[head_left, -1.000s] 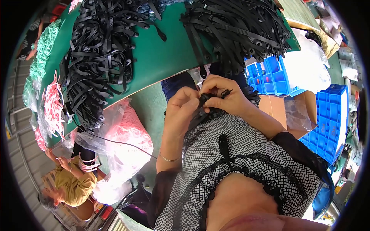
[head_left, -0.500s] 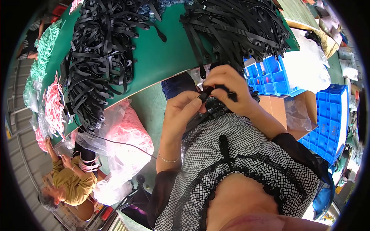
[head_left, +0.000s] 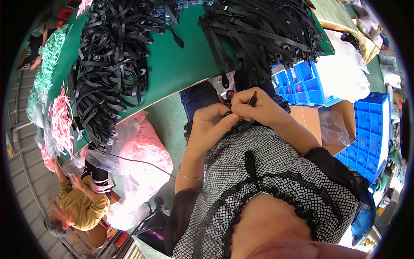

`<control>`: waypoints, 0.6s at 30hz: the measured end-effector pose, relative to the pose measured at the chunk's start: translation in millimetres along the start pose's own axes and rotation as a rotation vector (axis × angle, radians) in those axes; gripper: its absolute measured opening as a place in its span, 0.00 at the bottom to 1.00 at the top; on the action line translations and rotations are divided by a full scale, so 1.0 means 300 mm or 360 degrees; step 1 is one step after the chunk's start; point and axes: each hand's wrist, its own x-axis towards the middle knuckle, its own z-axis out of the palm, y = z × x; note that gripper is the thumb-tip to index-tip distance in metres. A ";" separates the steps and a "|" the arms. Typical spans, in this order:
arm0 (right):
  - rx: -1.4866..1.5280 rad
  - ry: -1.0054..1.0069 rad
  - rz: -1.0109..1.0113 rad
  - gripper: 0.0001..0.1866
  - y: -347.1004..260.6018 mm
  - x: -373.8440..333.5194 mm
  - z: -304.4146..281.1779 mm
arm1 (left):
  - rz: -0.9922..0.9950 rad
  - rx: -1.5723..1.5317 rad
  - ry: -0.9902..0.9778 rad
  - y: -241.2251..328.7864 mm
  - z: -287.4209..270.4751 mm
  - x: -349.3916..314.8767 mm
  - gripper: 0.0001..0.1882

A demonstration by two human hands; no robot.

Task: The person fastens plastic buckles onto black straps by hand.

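Black piece (head_left: pixel 253 99), mostly hidden, left hand (head_left: pixel 210 124) and right hand (head_left: pixel 260 108), grip pinched around it

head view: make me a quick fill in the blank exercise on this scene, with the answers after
The slim piece poking out of the right hand is ____.
The black straps are heaped on a table whose top is ____.
A thin bracelet circles the person's ____ wrist.
The crates beside the cardboard box are ____.
Missing words: black; green; left; blue.
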 end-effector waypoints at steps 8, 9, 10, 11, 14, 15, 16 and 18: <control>0.1007 -0.0286 -0.0245 0.10 0.048 -0.013 0.008 | 0.0079 -0.0861 -0.0280 -0.077 -0.007 0.006 0.18; 0.0985 -0.0276 -0.0195 0.09 0.041 -0.014 0.007 | 0.0066 -0.0883 -0.0328 -0.079 -0.010 0.008 0.20; 0.0963 -0.0267 -0.0146 0.08 0.036 -0.014 0.007 | 0.0071 -0.0884 -0.0323 -0.068 -0.008 0.005 0.20; 0.0960 -0.0264 -0.0143 0.08 0.041 -0.011 0.005 | -0.0005 -0.0843 -0.0250 -0.049 0.001 0.001 0.18; -0.0025 0.0050 -0.0503 0.13 0.027 0.003 -0.016 | -0.0118 -0.0732 -0.0133 -0.010 0.000 -0.006 0.18; -0.0024 0.0044 -0.0500 0.13 0.005 0.004 -0.012 | -0.0155 -0.0658 -0.0090 0.001 -0.009 -0.009 0.19; -0.0271 0.0069 -0.0573 0.14 -0.013 0.007 -0.005 | -0.0216 -0.0627 -0.0095 0.008 -0.017 -0.018 0.18; -0.0529 0.0096 -0.0721 0.19 -0.003 0.013 -0.011 | -0.0192 -0.0563 -0.0116 0.022 -0.020 -0.019 0.16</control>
